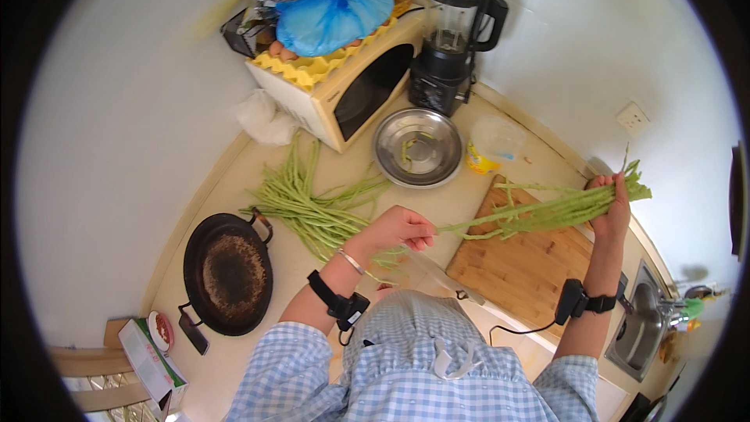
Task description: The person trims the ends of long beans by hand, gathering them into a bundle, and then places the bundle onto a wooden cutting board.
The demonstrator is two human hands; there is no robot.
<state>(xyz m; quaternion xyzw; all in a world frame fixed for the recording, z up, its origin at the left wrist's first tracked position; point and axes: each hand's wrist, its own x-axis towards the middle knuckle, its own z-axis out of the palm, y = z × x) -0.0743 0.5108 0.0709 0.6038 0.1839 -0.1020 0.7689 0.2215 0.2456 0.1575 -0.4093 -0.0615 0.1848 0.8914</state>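
Observation:
A bunch of long green beans (545, 215) is gripped near its right end by my right hand (612, 205), held above the right part of a wooden cutting board (510, 264). My left hand (404, 227) pinches the tip of one bean that stretches out leftward from that bunch. Behind my left wrist a loose pile of long beans (299, 193) lies on the counter. A stainless steel bowl (419, 173) stands beyond my hands, with a few short bean pieces (406, 152) inside.
A black two-handled pan (228, 275) sits at the left. Toward the back corner are a microwave (328, 108) bearing a yellow egg tray (310, 73) and a blue plastic bag (334, 17), a blender (448, 41) and a plastic tub (492, 140). A sink (641, 328) lies far right.

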